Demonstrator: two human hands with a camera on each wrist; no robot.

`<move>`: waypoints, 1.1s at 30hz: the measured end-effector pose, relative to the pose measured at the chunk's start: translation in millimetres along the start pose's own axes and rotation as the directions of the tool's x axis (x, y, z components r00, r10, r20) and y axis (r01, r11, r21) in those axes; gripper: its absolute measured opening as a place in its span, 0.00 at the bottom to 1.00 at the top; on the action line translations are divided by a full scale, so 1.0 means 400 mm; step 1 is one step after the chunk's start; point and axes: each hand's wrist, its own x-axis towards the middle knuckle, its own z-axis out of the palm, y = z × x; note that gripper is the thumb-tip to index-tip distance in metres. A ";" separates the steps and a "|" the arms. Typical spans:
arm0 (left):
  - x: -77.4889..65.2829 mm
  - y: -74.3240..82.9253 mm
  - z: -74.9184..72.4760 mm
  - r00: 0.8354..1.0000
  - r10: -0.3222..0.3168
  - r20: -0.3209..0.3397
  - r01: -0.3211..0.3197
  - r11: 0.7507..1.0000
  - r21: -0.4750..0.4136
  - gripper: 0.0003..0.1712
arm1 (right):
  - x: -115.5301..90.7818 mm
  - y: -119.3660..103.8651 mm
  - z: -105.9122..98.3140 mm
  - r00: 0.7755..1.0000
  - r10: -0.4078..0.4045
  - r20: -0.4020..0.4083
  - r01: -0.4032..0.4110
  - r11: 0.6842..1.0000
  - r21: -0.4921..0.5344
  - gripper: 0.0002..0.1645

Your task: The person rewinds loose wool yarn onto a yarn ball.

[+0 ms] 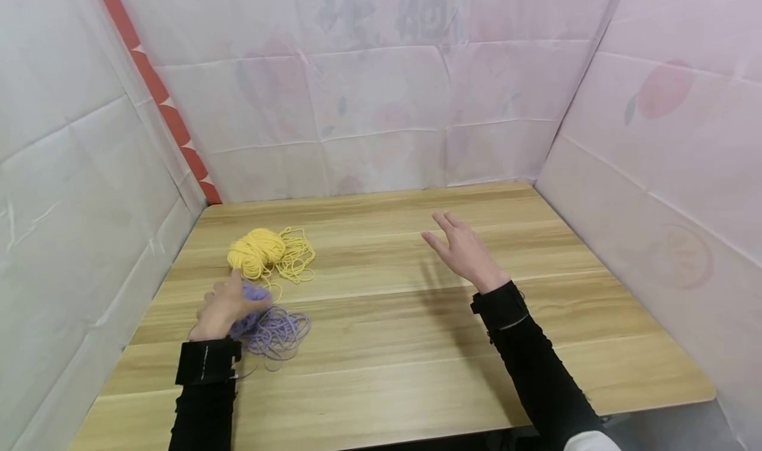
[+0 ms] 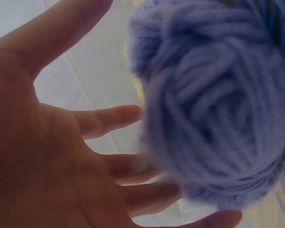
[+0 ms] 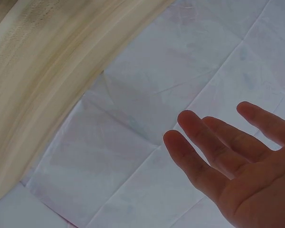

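Observation:
A ball of purple yarn (image 2: 218, 104) lies at the left of the table, with loose purple strands (image 1: 280, 333) spilling out to its right. My left hand (image 1: 221, 307) is right at the ball, partly covering it in the head view. In the left wrist view its fingers (image 2: 111, 121) are spread and fairly straight, the tips overlapping the ball's edge. Just beyond sits a ball of yellow yarn (image 1: 257, 252), its own tangle of strands on the right. Over the right half of the table hovers my right hand (image 1: 470, 254), fingers extended, holding nothing.
The wooden table (image 1: 381, 365) is enclosed by pale sheeting (image 1: 381, 107) at the back and both sides. A red strip (image 1: 157, 87) runs down the back left corner. Black bands (image 1: 503, 304) wrap the wrists over dark sleeves.

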 end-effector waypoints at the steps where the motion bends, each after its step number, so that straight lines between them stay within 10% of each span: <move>1: 0.001 -0.002 0.002 1.000 0.000 0.001 0.000 1.000 0.002 0.62 | -0.001 0.001 0.000 1.000 0.002 0.002 -0.002 1.000 0.002 0.40; 12: 0.014 -0.008 0.021 0.999 -0.036 -0.013 0.036 0.999 0.002 0.57 | -0.004 0.004 -0.001 1.000 0.004 -0.002 -0.004 1.000 -0.001 0.39; 21: -0.001 0.056 -0.017 0.989 0.083 -0.122 -0.076 0.996 0.054 0.57 | -0.006 0.002 -0.005 1.000 0.006 0.004 -0.006 1.000 0.012 0.38; 33: -0.054 0.298 -0.062 0.872 0.381 -0.307 -0.347 0.924 0.162 0.50 | 0.016 -0.062 -0.017 0.992 -0.127 0.006 0.124 0.978 0.169 0.37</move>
